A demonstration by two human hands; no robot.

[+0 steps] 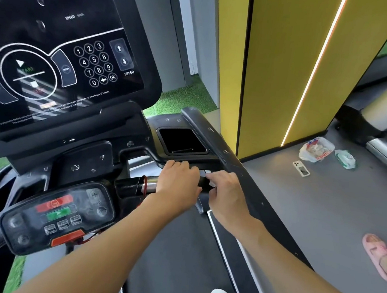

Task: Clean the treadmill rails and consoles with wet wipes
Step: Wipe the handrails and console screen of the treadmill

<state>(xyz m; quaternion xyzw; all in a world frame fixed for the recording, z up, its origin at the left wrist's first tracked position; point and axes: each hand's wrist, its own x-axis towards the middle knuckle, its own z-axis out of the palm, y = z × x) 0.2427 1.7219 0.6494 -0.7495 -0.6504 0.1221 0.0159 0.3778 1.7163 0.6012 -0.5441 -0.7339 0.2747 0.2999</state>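
Treadmill console (53, 58): big glossy black flat panel, white printed keypad and speed arrows, smeared with droplet marks. Right side rail (234, 160): long matte black plastic bar, spotted, running diagonally down-right past a square recessed cup tray (181, 141). Belt deck (175, 252): dull dark grey, fine texture. Lower control pod (59, 215): rounded black housing, hazy film over red and green buttons. Horizontal grip bar (144, 185): chromed steel sleeve, black ends, red cord looped round it.

Left hand (178, 183) clenched round the grip bar. Right hand (225, 193) just beside it, fingers pinched on a small white scrap, likely the wet wipe (210, 183), mostly hidden, against the bar end under the rail.

Floor, well apart: crinkled plastic bag (317, 149), soft green wipes pack (345, 158), white phone (301, 168).
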